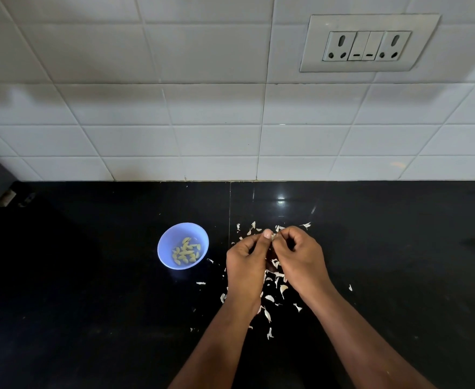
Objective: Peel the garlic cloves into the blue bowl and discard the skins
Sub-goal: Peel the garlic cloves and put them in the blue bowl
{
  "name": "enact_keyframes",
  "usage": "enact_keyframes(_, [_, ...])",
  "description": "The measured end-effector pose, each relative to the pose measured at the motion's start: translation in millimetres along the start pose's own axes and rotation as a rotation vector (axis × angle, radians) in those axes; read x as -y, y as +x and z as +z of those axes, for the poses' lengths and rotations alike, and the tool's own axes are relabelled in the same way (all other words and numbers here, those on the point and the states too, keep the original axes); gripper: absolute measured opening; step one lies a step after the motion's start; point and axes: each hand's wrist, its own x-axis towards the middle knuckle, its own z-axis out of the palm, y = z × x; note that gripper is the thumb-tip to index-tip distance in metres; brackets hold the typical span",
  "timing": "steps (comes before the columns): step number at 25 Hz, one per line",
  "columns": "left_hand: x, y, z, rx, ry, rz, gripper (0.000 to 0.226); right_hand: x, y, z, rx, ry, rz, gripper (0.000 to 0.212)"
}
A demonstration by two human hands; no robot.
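Item one: my left hand (244, 265), fingers curled, thumb raised with its nail showing, pinching a small garlic clove (273, 236) at the fingertips. Item two: my right hand (300, 256), fingers likewise curled, meeting the left at the same clove and pinching it from the other side; the clove is mostly hidden between the fingertips, so I cannot tell how much skin remains on it. Both hands are held together above the black surface (90, 276), right of the bowl and apart from it. Item three: one blue bowl (164, 242), small and round, upright on the surface to the left of my hands, apart from them. Item four: peeled garlic cloves (186, 251), pale yellow-green, a loose heap in the bottom of the blue bowl. Item five: garlic skins (270, 299), white papery scraps, scattered on the surface beneath and around my hands, thickest between my wrists, with strays beyond my fingertips, toward the bowl and out to the right. Item six: the surface itself, glossy black stone with a seam running back toward the wall just left of my hands and a bright light reflection behind them. Item seven: white tiled wall (174, 108) rising from the back edge of the surface. Item eight: white socket plate (368, 43) on the wall at upper right, two sockets flanking two switches.
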Motion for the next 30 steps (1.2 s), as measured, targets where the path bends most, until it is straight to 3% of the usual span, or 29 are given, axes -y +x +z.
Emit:
enact_keyframes(4, [-4.4,3.9,-0.3,0.019,-0.183,-0.15,0.015,-6.6,-1.2,1.7,0.014,0.0,-0.022,0.021])
enact_keyframes(8, [-7.6,8.4,-0.9,-0.085,-0.416,-0.323,0.01,-6.4,-4.7,3.7,-0.036,0.076,0.014,0.019])
enact_keyframes(12, [-9.7,7.2,-9.9,-0.154,-0.456,-0.302,0.009,-9.5,0.2,-5.8,-0.08,0.085,0.018,0.012])
enact_keyframes(18, [-29.9,10.5,-38.9,-0.22,-0.135,-0.043,0.008,-19.2,19.6,-22.3,-0.032,-0.137,-0.004,0.008])
enact_keyframes(22, [-45.7,15.8,-74.5,-0.359,0.276,0.101,0.011,-24.7,26.9,-15.2,0.042,-0.309,-0.052,0.028])
enact_keyframes(24, [-50.4,20.2,-91.6,-0.432,0.474,0.163,0.017,-24.7,25.9,-13.9,0.025,-0.373,-0.052,0.015])
enact_keyframes(30, [-49.5,34.9,-120.0,-0.445,0.822,0.168,0.036,-23.4,19.5,-22.0,-0.022,-0.565,0.01,0.02])
